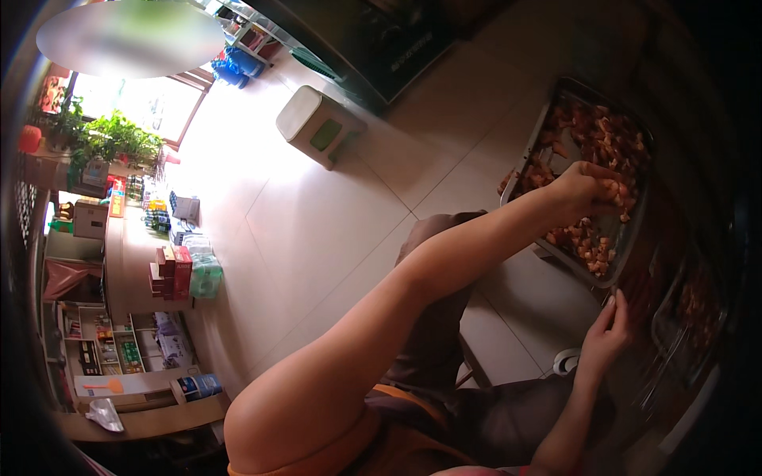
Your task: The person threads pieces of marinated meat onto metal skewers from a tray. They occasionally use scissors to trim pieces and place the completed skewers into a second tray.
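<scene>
My left hand [591, 190] reaches over a metal tray [520, 170] at the right, its fingers closed on pieces of reddish-brown diced meat [623, 194]. More diced meat [599, 131] lies in the tray, heaped at the far end, with a smaller pile at the near end. Just below the tray's near corner is my right hand [607, 329], thumb and fingers pinched together. What they hold, if anything, is too thin or dark to tell. At the far right, thin skewers [659, 373] rest by a second tray [660, 317] with dark reddish food.
A white and green stool [317, 127] stands on the tiled floor [333, 238]. A dark cabinet [373, 47] is behind it. Along the left are shelves [103, 341], boxes [171, 270] and green plants [119, 139]. A white roll [566, 362] lies near my leg.
</scene>
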